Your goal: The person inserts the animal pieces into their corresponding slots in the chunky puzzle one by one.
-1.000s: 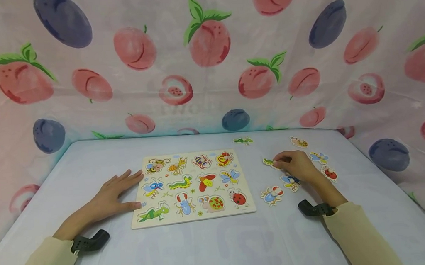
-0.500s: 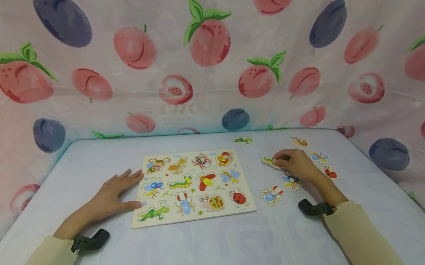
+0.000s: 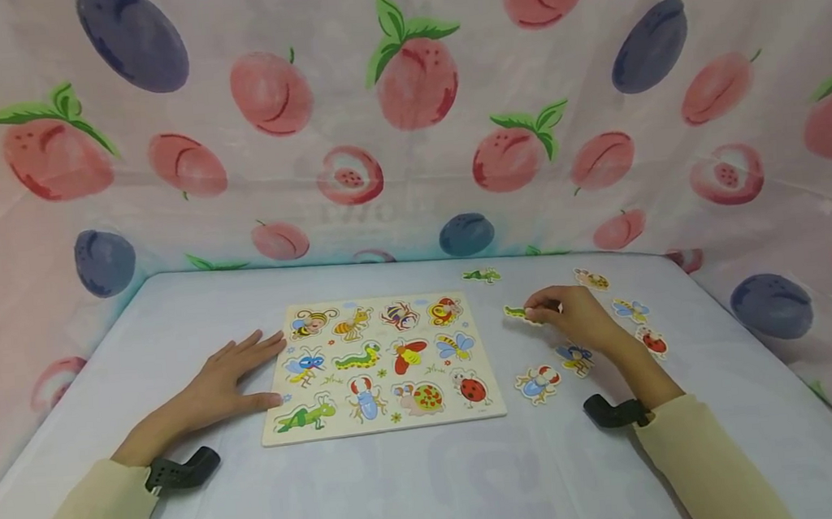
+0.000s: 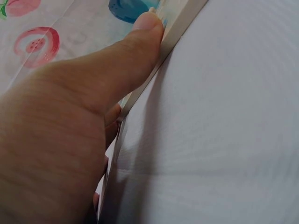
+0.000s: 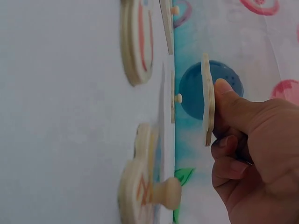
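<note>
One fruit-printed cloth [image 3: 409,170], filling the upper half of my head view; one white-covered table [image 3: 405,488], across the lower half; one insect puzzle board [image 3: 395,385], flat, left of centre; one left hand [image 3: 227,380], left of the board, fingers straight and spread, thumb and forefinger at its left edge; one right hand [image 3: 574,316], right of centre, thumb and fingers pinching the caterpillar piece [image 3: 518,312], which my right wrist view shows clear of the table; black wrist bands [image 3: 183,471], lower left and lower right; loose, right of the board, one stag-beetle piece [image 3: 538,384]; one mosquito piece [image 3: 576,359], just below the right hand; one dragonfly piece [image 3: 631,310] and one ladybird piece [image 3: 652,342], near the right forearm; one snail piece [image 3: 591,280], farther up; one grasshopper piece [image 3: 482,275], above the board's upper right corner; smallest, one wooden knob [image 5: 167,193], low in my right wrist view.
</note>
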Available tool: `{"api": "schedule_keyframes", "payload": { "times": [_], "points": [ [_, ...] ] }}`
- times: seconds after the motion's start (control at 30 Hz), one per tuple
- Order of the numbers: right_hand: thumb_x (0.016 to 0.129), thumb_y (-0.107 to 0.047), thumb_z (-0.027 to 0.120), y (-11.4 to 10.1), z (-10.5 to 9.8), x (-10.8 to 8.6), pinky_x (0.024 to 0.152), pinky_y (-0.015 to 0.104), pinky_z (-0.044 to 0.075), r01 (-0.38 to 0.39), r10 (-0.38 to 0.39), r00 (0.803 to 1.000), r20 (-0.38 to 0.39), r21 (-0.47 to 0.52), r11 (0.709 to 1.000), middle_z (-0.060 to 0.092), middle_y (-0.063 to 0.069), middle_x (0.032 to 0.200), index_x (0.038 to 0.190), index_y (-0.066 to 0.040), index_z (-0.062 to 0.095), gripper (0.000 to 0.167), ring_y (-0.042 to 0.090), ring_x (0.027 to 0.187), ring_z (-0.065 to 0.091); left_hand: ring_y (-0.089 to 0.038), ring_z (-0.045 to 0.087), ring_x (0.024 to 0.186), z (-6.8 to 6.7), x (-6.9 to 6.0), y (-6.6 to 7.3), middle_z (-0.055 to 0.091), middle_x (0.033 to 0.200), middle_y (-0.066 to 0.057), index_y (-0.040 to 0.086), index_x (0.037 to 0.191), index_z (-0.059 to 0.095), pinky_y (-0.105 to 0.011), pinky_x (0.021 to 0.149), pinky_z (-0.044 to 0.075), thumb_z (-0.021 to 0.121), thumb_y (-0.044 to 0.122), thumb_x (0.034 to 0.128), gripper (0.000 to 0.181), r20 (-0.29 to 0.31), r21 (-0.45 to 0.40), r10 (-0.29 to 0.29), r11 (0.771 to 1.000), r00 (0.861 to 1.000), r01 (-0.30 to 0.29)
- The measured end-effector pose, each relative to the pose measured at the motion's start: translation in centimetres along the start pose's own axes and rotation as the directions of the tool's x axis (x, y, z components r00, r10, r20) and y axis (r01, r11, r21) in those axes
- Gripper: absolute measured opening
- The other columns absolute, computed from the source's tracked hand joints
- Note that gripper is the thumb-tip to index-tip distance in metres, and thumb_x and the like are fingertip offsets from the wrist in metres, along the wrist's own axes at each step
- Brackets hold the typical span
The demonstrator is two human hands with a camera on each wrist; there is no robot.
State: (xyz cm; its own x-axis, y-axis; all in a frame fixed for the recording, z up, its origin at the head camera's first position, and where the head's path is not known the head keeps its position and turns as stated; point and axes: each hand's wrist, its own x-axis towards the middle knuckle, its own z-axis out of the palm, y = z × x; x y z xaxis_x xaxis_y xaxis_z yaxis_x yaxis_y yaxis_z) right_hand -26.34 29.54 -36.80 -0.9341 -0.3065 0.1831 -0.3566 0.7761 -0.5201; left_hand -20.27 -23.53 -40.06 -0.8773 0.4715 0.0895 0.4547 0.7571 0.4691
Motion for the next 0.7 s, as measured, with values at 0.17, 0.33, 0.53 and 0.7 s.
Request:
{"api": "schedule_keyframes", "payload": {
  "times": [0.17,0.33,0.53,0.7],
  "points": [
    [0.091,-0.02,0.067,-1.1,0.3,0.5,0.057,0.026,0.043,0.048,-0.048,0.999,0.003,0.004,0.999,0.062,-0.002,0.079,0.098,-0.009,0.072,0.014,0.017,0.071,0.05,-0.04,0.014,0.142,0.2,0.1,-0.3,0.031,0.153,-0.013,0.007,0.147,0.038,-0.057,0.112,0.007,0.071,0.051,0.0799,0.086,-0.009,0.002,0.003,1.0,1.0,-0.003],
    [0.091,-0.02,0.067,-2.5,0.7,1.0,0.057,0.026,0.044,0.067,-0.067,0.998,0.02,0.018,0.998,0.06,-0.003,0.078,0.098,-0.011,0.072,0.013,0.016,0.071,0.051,-0.04,0.015,0.141,0.3,0.1,-0.3,0.032,0.152,-0.014,0.006,0.146,0.038,-0.059,0.111,0.008,0.071,0.051,0.0794,0.087,-0.008,0.005,0.003,1.0,1.0,-0.003],
    [0.089,-0.017,0.069,-4.2,1.2,2.1,0.058,0.029,0.045,0.124,-0.125,0.992,0.033,0.031,0.992,0.06,-0.004,0.076,0.095,-0.011,0.071,0.009,0.016,0.068,0.052,-0.041,0.014,0.141,0.2,0.1,-0.2,0.032,0.152,-0.015,0.006,0.146,0.039,-0.06,0.11,0.007,0.071,0.05,0.0794,0.086,-0.007,0.001,0.001,1.0,1.0,-0.001],
    [0.089,-0.017,0.069,-5.7,1.8,2.9,0.058,0.03,0.045,0.174,-0.176,0.983,0.042,0.045,0.984,0.059,-0.004,0.074,0.093,-0.012,0.071,0.007,0.016,0.066,0.052,-0.04,0.014,0.141,0.1,0.1,-0.1,0.032,0.152,-0.014,0.006,0.146,0.039,-0.06,0.11,0.008,0.071,0.05,0.0793,0.086,-0.009,0.001,0.002,1.0,1.0,-0.002]
  ]
}}
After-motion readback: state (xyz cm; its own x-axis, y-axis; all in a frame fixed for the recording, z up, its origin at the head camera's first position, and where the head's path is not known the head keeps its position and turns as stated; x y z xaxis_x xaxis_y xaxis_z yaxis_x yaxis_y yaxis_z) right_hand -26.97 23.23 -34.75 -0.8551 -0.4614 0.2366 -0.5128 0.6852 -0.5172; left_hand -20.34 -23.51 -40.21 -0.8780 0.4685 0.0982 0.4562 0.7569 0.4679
